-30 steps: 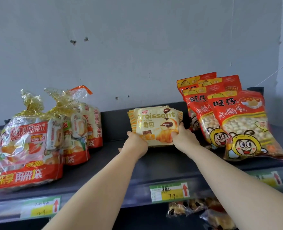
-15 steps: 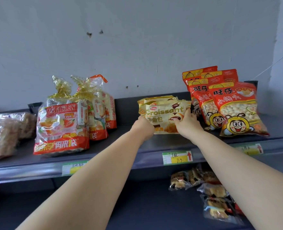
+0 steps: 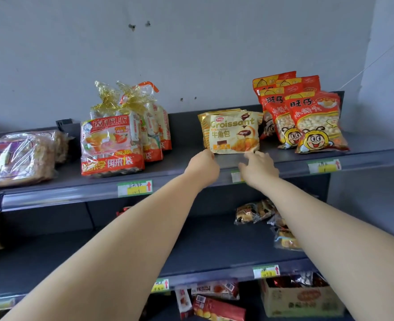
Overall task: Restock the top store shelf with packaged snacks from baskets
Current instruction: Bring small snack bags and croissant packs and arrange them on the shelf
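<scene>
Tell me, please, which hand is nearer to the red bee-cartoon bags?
Right. The right hand is below and left of the red bee-cartoon bags; the left hand is further left, at the lower left corner of the croissant packet.

Only gold edges [image 3: 202,122] poke out behind the front croissant pack [image 3: 234,135], so no counting them. The price tag [image 3: 235,176] just below it is mostly covered by the right hand [image 3: 259,169]. Far left of it, clear-wrapped packs [image 3: 17,161] run off frame.
</scene>
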Motion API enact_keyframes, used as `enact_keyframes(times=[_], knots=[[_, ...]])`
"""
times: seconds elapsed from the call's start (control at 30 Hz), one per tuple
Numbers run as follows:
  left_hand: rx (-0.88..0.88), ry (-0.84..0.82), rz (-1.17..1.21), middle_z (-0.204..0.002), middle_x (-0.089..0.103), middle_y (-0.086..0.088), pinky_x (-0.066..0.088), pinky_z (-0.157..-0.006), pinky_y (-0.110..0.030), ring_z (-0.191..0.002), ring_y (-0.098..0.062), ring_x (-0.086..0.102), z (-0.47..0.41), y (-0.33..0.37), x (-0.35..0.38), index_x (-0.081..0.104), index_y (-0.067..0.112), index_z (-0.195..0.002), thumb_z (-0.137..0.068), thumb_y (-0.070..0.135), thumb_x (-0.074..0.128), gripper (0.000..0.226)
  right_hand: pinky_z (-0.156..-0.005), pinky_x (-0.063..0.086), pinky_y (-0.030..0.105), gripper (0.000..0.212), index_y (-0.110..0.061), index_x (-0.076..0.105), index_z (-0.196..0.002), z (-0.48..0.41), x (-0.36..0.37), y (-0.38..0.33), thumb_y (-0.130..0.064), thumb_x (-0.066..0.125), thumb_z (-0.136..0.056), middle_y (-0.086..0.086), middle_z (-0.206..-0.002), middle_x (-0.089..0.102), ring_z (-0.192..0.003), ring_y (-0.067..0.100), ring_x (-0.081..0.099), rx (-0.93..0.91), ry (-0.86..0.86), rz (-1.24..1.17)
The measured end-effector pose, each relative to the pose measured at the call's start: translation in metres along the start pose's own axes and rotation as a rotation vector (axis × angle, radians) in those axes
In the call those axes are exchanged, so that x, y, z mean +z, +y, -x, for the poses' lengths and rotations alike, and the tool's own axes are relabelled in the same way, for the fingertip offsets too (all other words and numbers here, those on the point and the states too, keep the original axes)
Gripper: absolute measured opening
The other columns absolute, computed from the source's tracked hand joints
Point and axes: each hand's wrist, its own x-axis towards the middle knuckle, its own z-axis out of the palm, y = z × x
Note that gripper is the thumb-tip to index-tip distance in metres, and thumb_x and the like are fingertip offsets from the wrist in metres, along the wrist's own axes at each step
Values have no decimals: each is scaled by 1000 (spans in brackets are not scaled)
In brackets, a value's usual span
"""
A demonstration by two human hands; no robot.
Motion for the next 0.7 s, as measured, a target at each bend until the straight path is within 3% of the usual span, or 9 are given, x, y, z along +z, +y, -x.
enact_keyframes(times=[0.1,0.2,0.37,0.5,0.63,0.7], knots=[[11,-71,-40,-137,51,-7,51,-87,-34,-116,-27,56,21,-11,-6,52,15,-138,-95,1,41,46,-105,36,44,43,-21,45,-142,23,5,-4,-31,46,-100,4,-150,37,-140,27,30,-110,15,13],[2,-75,-74,-139,52,-4,50,-91,-33,-120,-24,54,44,-29,-1,56,18,-135,-96,8,50,40,-100,40,41,45,-20,43,-142,48,16,-2,-24,50,-98,3,-150,39,-135,26,39,-164,-39,22],[-109,-172,-139,-134,57,-5,47,-93,-31,-118,-25,56,84,-61,11,57,16,-133,-93,18,61,40,-102,39,41,45,-21,44,-142,97,39,12,-22,51,-97,3,-149,40,-135,25,38,-190,-207,86],[-224,-201,-137,-130,60,-7,47,-80,-28,-109,-27,61,127,-91,18,57,14,-133,-92,17,62,40,-104,38,39,47,-21,43,-143,137,63,25,-23,51,-98,2,-149,39,-138,23,35,-233,-345,139],[-345,-218,-177,-132,59,-9,47,-86,-27,-112,-26,58,180,-130,23,57,8,-133,-93,16,60,41,-105,36,39,49,-22,43,-144,176,96,26,-21,53,-96,2,-150,37,-138,23,35,-275,-471,160],[-416,-251,-210,-122,63,-12,50,-88,-31,-113,-30,59,204,-156,27,62,3,-125,-94,15,58,34,-104,38,39,48,-23,46,-142,197,115,23,-19,54,-94,1,-148,39,-136,24,39,-308,-523,169]])
